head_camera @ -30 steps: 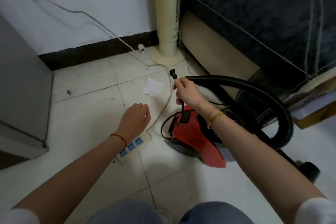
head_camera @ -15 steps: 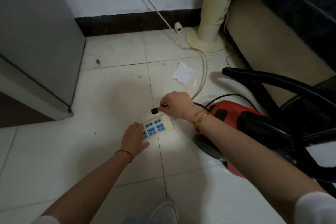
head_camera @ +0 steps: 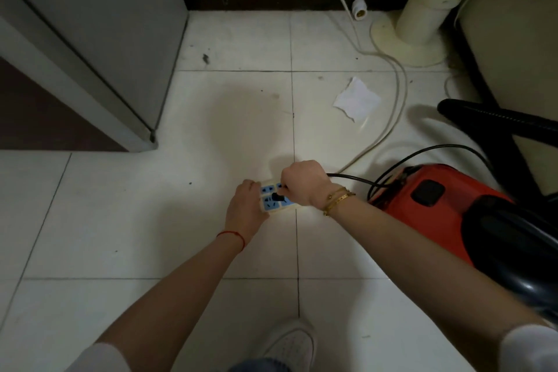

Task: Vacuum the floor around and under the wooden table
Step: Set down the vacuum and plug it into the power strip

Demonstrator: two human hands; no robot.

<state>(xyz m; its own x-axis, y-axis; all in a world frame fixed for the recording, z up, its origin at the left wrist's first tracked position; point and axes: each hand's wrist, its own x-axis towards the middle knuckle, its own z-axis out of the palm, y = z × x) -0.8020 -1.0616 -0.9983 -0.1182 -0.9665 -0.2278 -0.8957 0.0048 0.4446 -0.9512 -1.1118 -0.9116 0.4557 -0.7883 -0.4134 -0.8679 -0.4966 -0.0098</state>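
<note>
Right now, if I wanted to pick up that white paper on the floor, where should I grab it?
Probably pinch the white paper at its near corner, coming from above. It lies almost flat on the tile, but that corner looks curled up a little, so fingers could get under it there.

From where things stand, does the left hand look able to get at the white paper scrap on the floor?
Probably not right away. The left hand is holding the power strip steady, and the right hand with the black plug sits between it and the paper scrap. The floor around the scrap is otherwise open.
</note>
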